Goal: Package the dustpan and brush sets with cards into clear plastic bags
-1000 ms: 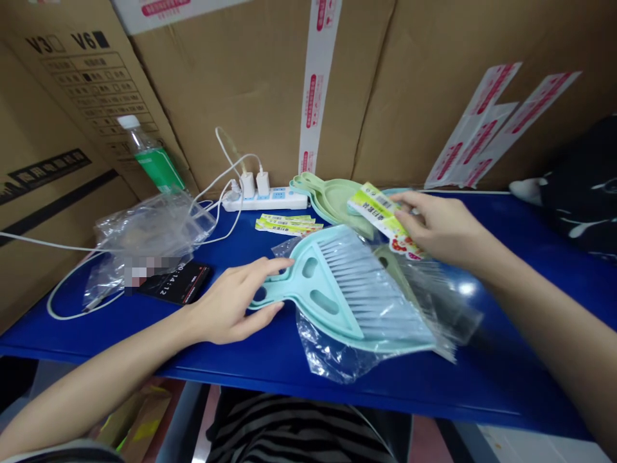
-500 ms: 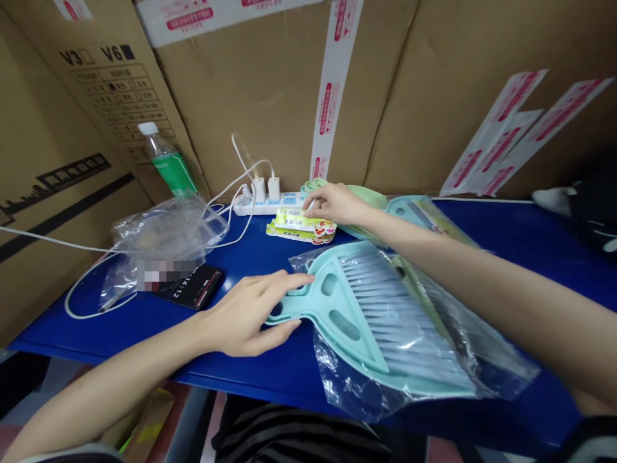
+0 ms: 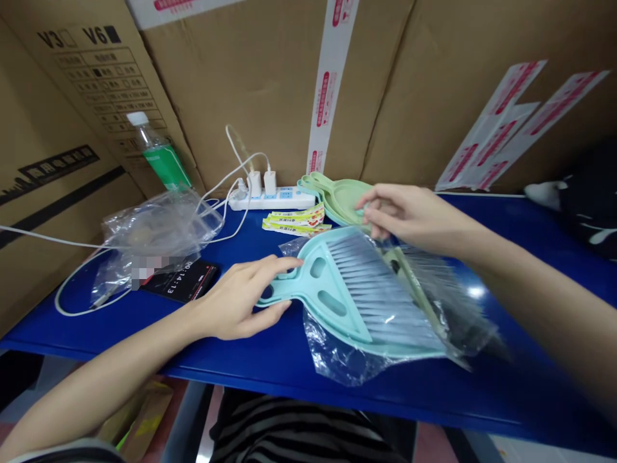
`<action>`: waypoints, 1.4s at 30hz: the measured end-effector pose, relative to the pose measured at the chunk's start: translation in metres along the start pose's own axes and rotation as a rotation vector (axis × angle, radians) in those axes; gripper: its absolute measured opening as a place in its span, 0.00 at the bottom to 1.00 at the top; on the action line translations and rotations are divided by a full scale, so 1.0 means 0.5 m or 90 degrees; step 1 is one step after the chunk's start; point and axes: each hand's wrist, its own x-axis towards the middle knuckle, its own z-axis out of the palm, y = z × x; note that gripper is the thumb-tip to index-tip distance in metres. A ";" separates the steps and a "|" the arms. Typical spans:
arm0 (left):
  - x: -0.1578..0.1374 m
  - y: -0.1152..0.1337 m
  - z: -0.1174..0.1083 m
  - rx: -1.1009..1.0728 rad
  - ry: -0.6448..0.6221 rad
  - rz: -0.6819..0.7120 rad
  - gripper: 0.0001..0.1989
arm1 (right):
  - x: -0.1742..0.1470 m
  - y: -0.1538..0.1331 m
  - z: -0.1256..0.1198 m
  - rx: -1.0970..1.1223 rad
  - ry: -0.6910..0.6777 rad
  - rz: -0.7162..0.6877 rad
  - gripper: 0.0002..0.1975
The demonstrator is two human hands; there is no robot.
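A light-blue dustpan with a brush (image 3: 328,289) fitted in it lies on the blue table, partly in a clear plastic bag (image 3: 337,366). My left hand (image 3: 241,299) is closed loosely about its handle, index finger above and thumb below. My right hand (image 3: 390,209) pinches a light-blue handle end that barely shows at its fingertips. Below that hand, blurred grey bristles in clear plastic (image 3: 448,302) appear to belong to the held brush set. An olive-green piece (image 3: 409,283) lies between the two sets. Behind my right hand rest green dustpans (image 3: 349,191).
Yellow sachets (image 3: 296,220) lie before a white power strip (image 3: 274,200) with chargers and cables. At left are a phone (image 3: 186,281), crumpled plastic bags (image 3: 154,225) and a green-labelled bottle (image 3: 164,157). Cardboard (image 3: 260,96) walls the back; a dark item (image 3: 590,199) sits far right.
My right hand has left the sachets and moved right and down. It has taken the bagged brush set from the back right and brought it nearer. My left hand stays at the dustpan's handle.
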 end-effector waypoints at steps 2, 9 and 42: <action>0.001 -0.005 0.000 -0.001 0.016 0.004 0.18 | -0.042 0.009 -0.001 0.077 -0.015 0.051 0.04; 0.009 -0.011 -0.009 0.034 0.021 -0.014 0.17 | -0.090 0.031 0.009 0.249 -0.130 0.105 0.21; -0.091 -0.014 -0.170 0.392 0.128 -0.254 0.16 | -0.087 0.000 0.011 0.545 0.031 0.299 0.40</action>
